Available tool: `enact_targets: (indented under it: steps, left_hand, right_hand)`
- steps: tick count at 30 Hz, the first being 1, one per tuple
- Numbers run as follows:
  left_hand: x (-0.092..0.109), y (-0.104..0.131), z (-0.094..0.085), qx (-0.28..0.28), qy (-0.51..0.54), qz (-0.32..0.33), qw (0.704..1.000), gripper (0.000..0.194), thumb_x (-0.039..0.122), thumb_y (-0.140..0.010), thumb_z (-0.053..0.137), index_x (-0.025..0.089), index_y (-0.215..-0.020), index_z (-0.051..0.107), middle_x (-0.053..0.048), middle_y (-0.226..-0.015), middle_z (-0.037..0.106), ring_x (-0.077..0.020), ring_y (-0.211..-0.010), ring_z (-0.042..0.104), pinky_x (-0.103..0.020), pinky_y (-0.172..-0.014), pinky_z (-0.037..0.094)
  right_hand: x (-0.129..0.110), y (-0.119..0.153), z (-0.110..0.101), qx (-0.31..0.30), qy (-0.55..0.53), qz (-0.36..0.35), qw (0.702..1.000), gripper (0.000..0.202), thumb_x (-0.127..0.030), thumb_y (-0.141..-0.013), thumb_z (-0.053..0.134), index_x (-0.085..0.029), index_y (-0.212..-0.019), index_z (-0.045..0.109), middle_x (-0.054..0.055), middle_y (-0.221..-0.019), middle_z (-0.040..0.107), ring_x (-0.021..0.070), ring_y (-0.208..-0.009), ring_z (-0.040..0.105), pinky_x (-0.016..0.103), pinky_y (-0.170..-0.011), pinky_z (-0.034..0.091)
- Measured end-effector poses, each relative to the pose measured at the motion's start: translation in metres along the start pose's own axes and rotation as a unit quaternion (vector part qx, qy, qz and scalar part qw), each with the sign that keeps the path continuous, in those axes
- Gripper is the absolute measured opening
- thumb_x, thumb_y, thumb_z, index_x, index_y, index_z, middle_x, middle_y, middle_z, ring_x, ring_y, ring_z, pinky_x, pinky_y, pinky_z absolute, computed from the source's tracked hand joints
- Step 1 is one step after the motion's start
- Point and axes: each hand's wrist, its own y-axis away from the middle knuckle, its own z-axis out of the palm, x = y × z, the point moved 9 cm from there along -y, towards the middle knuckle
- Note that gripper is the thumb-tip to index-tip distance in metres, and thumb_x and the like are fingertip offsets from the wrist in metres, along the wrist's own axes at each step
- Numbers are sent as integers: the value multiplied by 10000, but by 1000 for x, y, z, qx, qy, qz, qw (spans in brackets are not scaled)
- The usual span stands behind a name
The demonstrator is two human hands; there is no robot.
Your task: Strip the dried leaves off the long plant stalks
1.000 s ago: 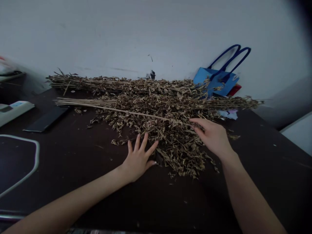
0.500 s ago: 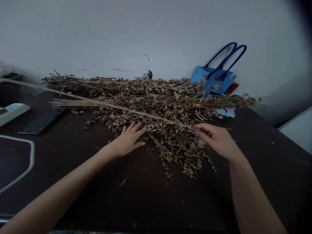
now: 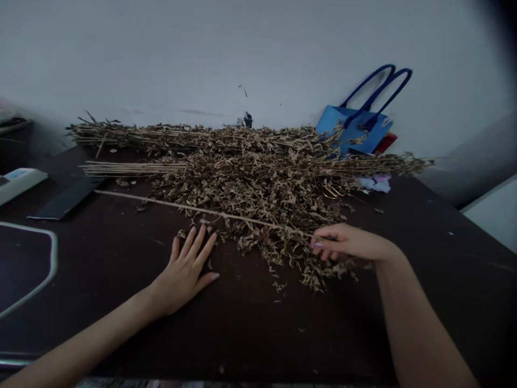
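My right hand (image 3: 339,242) is closed around the leafy end of a dried plant stalk (image 3: 194,208). The long, pale stalk slants away to the left, its bare end near a dark flat slab. My left hand (image 3: 183,280) rests with spread fingers on the dark table, just in front of the stalk, and holds nothing. Dried, crumpled brown leaves on stems form a heap (image 3: 242,183) beyond both hands. Some loose leafy tips (image 3: 315,277) lie beside my right hand.
A blue bag (image 3: 343,121) with dark blue handles leans against the wall at the back right. Gold-coloured scissor-like handles (image 3: 333,191) show by the heap. On the left are the dark slab (image 3: 67,199), a white device (image 3: 22,183) and a pale-edged mat (image 3: 54,253).
The stalk has come down from above the heap to lie lower and nearer me. My right hand moved slightly towards me; my left hand drew back left, away from the leaves.
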Motion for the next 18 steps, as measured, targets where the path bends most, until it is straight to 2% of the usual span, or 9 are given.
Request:
enact_targets:
  steps: [2,5,8,10,12,13,14,16,18]
  left_hand:
    - [-2,-24,-6,13,-5,-8,1000,697,496,-892,370,152,-1453,141,-177,-1509,146,-372,-1372,108,-602,-1033,217]
    - [5,-48,-33,58,-35,-40,997,625,395,-883,457,122,-1417,280,-201,-1477,246,-382,-1362,152,-580,-1050,197]
    - [38,-53,-57,50,-30,-38,998,554,315,-864,517,112,-1362,385,-198,-1369,443,-362,-1313,307,-547,-1066,202]
    - [75,-50,-66,42,2,9,999,591,304,-845,554,149,-1380,357,-162,-1412,398,-341,-1295,350,-519,-1067,231]
    - [129,-44,-62,11,57,160,985,552,352,-866,523,208,-1374,364,-100,-1438,377,-294,-1307,346,-487,-1079,233]
    - [154,-39,-56,-20,86,248,965,508,392,-883,484,238,-1358,387,-70,-1441,376,-268,-1313,342,-463,-1078,248]
    - [170,-36,-49,-46,109,303,946,484,429,-891,452,248,-1339,414,-60,-1440,380,-253,-1312,349,-436,-1065,280]
    - [178,-43,-34,-85,127,323,934,496,477,-876,454,236,-1309,454,-79,-1431,392,-270,-1291,381,-425,-1018,345]
    - [163,-62,-29,-67,118,267,954,507,438,-856,514,192,-1297,470,-123,-1419,401,-297,-1275,399,-438,-1000,362]
  right_hand:
    - [-4,-8,-11,65,19,-42,997,362,-499,-850,485,-190,-963,633,79,-984,664,208,-898,638,311,-746,521]
    - [-4,-8,-28,151,11,-55,987,359,-491,-852,487,-192,-997,623,82,-1008,654,216,-958,618,321,-767,517]
    - [-2,-2,-35,175,-19,-45,983,357,-472,-867,472,-179,-1025,603,93,-969,651,191,-827,645,277,-626,522]
    - [-5,4,-38,196,-25,-54,979,358,-463,-869,473,-173,-1038,598,98,-950,650,170,-740,645,254,-552,502]
    - [-10,9,-41,218,-27,-65,973,364,-464,-864,480,-171,-1044,598,100,-937,650,161,-706,637,233,-503,476]
    - [-12,12,-41,225,-28,-69,972,369,-468,-860,485,-171,-1044,600,99,-928,651,159,-701,633,224,-486,463]
    - [-14,14,-41,231,-28,-69,970,374,-474,-856,488,-173,-1046,602,96,-922,653,157,-697,630,217,-476,453]
    - [-17,20,-42,246,-16,-61,967,385,-487,-851,490,-180,-1054,606,83,-878,660,147,-657,616,210,-461,437]
    - [-19,26,-46,271,21,-48,961,394,-500,-842,498,-191,-1058,613,54,-757,657,130,-565,581,209,-436,414]
